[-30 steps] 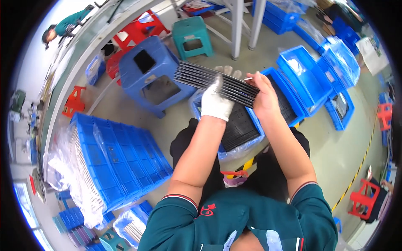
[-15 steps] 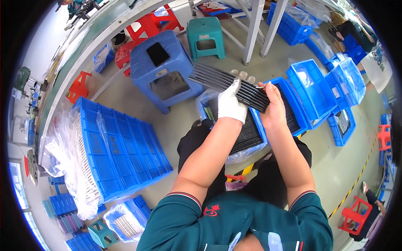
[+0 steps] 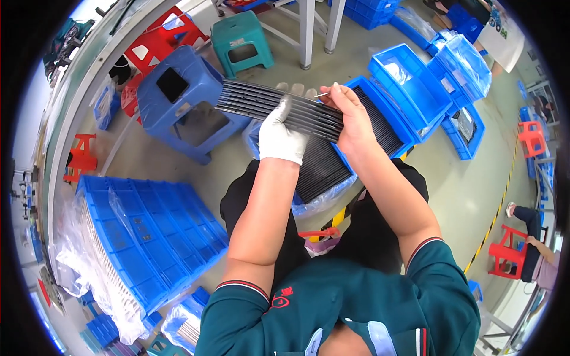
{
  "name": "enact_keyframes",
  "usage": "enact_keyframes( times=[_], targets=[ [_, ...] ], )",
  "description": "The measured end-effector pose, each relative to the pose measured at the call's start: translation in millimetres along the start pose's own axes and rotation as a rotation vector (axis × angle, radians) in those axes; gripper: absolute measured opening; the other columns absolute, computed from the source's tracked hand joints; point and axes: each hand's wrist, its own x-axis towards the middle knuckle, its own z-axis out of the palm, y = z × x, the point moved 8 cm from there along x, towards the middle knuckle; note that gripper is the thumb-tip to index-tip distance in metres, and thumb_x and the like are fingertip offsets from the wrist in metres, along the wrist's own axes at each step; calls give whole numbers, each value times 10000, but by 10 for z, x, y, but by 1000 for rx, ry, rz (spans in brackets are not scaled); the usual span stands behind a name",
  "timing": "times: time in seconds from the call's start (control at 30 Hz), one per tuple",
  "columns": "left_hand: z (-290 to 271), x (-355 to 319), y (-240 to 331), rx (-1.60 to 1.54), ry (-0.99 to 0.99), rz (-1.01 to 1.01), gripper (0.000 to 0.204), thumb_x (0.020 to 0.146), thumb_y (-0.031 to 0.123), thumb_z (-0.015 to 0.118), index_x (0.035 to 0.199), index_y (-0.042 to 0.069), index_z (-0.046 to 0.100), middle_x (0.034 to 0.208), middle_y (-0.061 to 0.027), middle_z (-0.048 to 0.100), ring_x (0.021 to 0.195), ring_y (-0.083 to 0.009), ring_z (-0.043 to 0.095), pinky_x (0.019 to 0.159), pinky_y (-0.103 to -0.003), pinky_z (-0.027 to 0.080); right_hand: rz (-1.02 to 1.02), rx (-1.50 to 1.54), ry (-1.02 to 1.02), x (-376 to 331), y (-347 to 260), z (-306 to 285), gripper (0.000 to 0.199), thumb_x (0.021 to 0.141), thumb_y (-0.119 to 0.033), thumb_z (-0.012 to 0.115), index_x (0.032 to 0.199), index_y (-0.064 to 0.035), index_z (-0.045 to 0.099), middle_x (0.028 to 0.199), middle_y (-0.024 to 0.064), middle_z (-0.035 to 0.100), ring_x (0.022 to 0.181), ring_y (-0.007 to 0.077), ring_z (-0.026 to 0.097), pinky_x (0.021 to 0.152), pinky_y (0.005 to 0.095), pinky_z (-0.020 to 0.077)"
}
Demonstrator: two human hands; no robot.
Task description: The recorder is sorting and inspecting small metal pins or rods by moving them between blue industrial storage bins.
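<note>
My left hand (image 3: 278, 134), in a white glove, is closed around a bundle of long, slim black rods (image 3: 252, 101) lying side by side, held tilted above my knees. My bare right hand (image 3: 354, 117) is at the bundle's right end. Between its thumb and fingers it pinches a thin metal piece (image 3: 322, 94), whose tip points left over the rods; its kind is too small to tell. Below the hands stands a plastic-lined blue crate of black rods (image 3: 320, 172). Beside it on the right, another blue crate (image 3: 409, 137) holds more such rods.
A tall stack of blue crates (image 3: 148, 231) with plastic film stands at my left. Ahead are a blue stool (image 3: 196, 118) with a black phone (image 3: 172, 85) and a green stool (image 3: 240, 38). An empty-looking blue bin (image 3: 409, 89) stands at the right, beyond the rods. A person sits far right.
The view has turned, so the surroundings shift left. The bundle lies a little flatter, with more of the rods' faces showing. Both hands keep their hold.
</note>
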Motion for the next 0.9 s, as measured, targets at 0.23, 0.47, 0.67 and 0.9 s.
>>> enact_keyframes(
  times=[0.23,0.47,0.67,0.9],
  targets=[
    [-54,-8,179,12,-10,-22,199,946,108,518,1138,109,571,1118,-130,616,1092,-390,578,944,-611,445,-62,-105,-26,-37,-183,-18,158,896,-213,674,941,-62,655,926,32,661,831,127,577,748,280,473],
    [-40,-104,369,88,1,9,137,958,124,496,1074,121,569,1070,-120,626,1037,-375,600,899,-595,474,-314,-670,-141,-249,-683,112,105,869,-104,684,884,0,678,770,17,635,697,79,562,676,230,471],
    [-69,-97,377,68,-54,-31,113,961,118,485,1041,121,564,1024,-110,631,968,-354,615,871,-574,496,-366,-925,-205,-347,-570,263,81,856,-94,700,881,-18,687,792,-5,647,726,73,574,684,221,470],
    [-100,-124,381,149,29,-7,118,945,87,496,1034,100,572,1010,-116,637,941,-351,628,829,-541,522,-713,-1210,-320,-494,-629,490,83,787,-93,736,831,-38,691,772,46,657,714,160,617,647,272,474]
  ],
)
